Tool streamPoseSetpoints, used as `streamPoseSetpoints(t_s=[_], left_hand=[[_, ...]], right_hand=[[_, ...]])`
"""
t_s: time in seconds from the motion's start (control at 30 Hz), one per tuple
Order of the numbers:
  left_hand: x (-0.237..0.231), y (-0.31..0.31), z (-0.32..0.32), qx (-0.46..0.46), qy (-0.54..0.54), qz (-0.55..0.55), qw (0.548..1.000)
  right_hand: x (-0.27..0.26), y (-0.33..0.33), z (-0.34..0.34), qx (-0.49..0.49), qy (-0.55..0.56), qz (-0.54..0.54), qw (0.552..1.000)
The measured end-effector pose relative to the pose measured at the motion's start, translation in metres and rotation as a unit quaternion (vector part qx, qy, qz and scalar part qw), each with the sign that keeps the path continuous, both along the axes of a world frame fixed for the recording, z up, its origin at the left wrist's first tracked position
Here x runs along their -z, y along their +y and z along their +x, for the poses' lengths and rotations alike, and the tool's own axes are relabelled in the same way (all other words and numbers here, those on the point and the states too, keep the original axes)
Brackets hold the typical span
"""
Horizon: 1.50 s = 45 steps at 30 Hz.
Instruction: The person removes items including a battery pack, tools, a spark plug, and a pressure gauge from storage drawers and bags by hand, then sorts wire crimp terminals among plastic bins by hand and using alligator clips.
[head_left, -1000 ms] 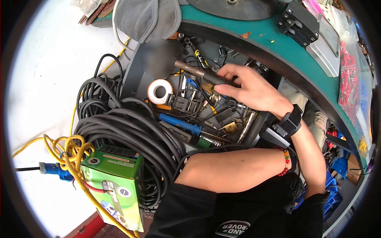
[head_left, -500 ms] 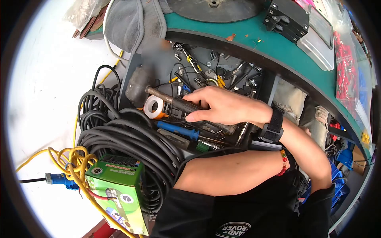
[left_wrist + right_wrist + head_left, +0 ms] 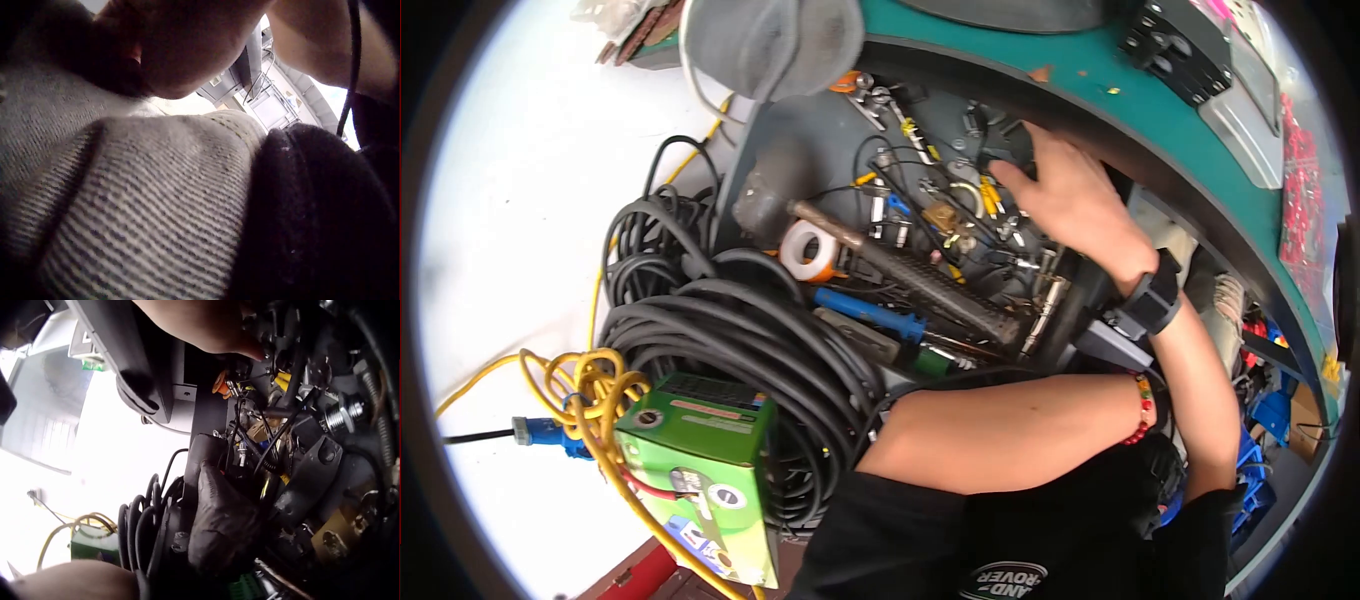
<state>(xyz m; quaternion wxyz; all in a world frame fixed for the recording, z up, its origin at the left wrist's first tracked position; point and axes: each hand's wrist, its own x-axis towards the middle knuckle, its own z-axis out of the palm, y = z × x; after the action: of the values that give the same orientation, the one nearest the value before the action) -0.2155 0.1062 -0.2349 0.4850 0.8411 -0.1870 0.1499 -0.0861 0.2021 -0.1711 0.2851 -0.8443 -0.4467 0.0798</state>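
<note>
Green along the counter (image 3: 888,20) in head view; see hammer (image 3: 903,264) lying ungripped in drawer (image 3: 825,122), right hand (image 3: 1075,195) open beside bits (image 3: 943,217). In left wrist view, can't tell left hand's (image 3: 187,56) state. In right wrist view, see bits jumbled; guessing partway, can't gauge what's left.

Let go of the hammer (image 3: 910,275) with the right hand (image 3: 1080,195), leaving it lying across the jumble in the drawer (image 3: 825,130), and moved that hand off the handle to the drawer's far right part.
</note>
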Motion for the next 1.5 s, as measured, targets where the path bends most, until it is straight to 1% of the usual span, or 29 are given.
streamPoseSetpoints(t_s=[0.03, 0.1, 0.17, 0.2, 0.23, 0.3, 0.33, 0.43, 0.47, 0.53, 0.63, 0.73, 0.97, 1.03, 1.5], left_hand=[[0.002, 0.007, -0.004, -0.003, 0.006, 0.008, 1.000], [0.003, 0.015, -0.008, -0.008, 0.011, 0.015, 1.000], [0.004, 0.014, -0.009, -0.011, 0.013, 0.010, 1.000], [0.005, 0.012, -0.009, -0.011, 0.014, 0.006, 1.000], [0.004, 0.012, -0.009, -0.009, 0.013, 0.002, 1.000], [0.002, 0.014, -0.009, -0.008, 0.012, -0.003, 1.000], [0.001, 0.016, -0.010, -0.009, 0.012, -0.004, 1.000], [-0.003, 0.024, -0.011, -0.010, 0.011, -0.007, 1.000], [-0.004, 0.027, -0.012, -0.010, 0.010, -0.008, 1.000], [-0.006, 0.032, -0.012, -0.012, 0.009, -0.011, 1.000], [-0.010, 0.040, -0.012, -0.018, 0.004, -0.013, 1.000], [-0.015, 0.051, -0.011, -0.025, -0.001, -0.016, 1.000], [-0.026, 0.073, -0.007, -0.037, -0.019, -0.024, 0.999], [-0.029, 0.077, -0.006, -0.038, -0.022, -0.028, 0.999], [-0.047, 0.113, -0.004, -0.036, -0.031, -0.042, 0.998]], right_hand=[[0.009, 0.001, 0.003, -0.006, -0.035, -0.003, 0.999], [0.008, 0.000, 0.003, -0.011, -0.008, 0.008, 1.000], [0.005, -0.001, 0.004, -0.013, 0.070, 0.002, 0.997], [-0.003, 0.000, 0.003, 0.002, 0.153, -0.032, 0.988], [-0.002, 0.001, 0.001, 0.004, 0.153, -0.034, 0.988], [0.002, 0.005, -0.003, -0.074, 0.120, 0.042, 0.989], [-0.001, 0.010, -0.005, -0.076, 0.162, 0.065, 0.982], [-0.001, 0.015, -0.002, -0.097, 0.139, 0.068, 0.983], [-0.005, 0.017, -0.003, -0.097, 0.139, 0.068, 0.983], [-0.013, 0.022, -0.005, -0.092, 0.187, 0.054, 0.977], [-0.016, 0.029, -0.007, -0.084, 0.199, 0.065, 0.974], [-0.018, 0.036, -0.009, -0.076, 0.189, 0.086, 0.975], [-0.026, 0.052, -0.011, -0.078, 0.171, 0.081, 0.979], [-0.031, 0.057, -0.012, -0.080, 0.191, 0.078, 0.975], [-0.054, 0.086, -0.023, -0.066, 0.197, 0.087, 0.974]])
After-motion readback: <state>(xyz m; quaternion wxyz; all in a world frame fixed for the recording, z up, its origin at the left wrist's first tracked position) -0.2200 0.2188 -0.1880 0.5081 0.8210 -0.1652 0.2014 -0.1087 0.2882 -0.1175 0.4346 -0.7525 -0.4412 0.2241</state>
